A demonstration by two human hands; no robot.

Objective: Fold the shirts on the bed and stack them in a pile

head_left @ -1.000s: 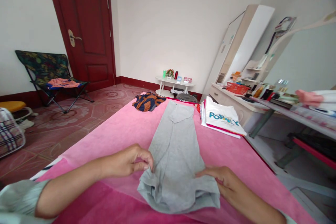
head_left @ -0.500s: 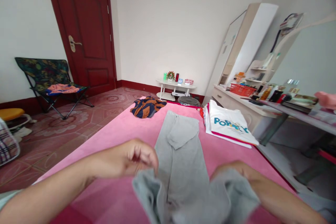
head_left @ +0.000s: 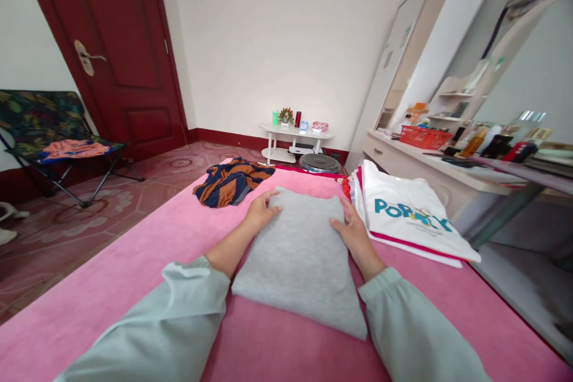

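Observation:
A grey sweatshirt (head_left: 299, 250), folded into a flat, roughly square bundle, lies in front of me on the pink bedspread (head_left: 134, 268). At its far left corner is my left hand (head_left: 261, 213), thumb on top and fingers round the edge. My right hand (head_left: 353, 228) grips the far right side in the same way, its thumb lying over the cloth. The fingertips are partly hidden by the fabric. Right of it sits a stack of folded shirts, topped by a white T-shirt (head_left: 403, 197) with blue-green lettering. A crumpled navy and brown striped garment (head_left: 235, 182) lies to the left.
A dressing table (head_left: 385, 152) with a red basket (head_left: 423, 136) and bottles runs along the right side. Beyond the bed stands a low white stand (head_left: 295, 130). To the left are a folding chair (head_left: 45, 113) with clothing on it and a dark red door (head_left: 120, 42).
The sweatshirt's near end has been folded over toward the far end, turning the long strip into a shorter bundle. Both hands have moved forward to its far corners.

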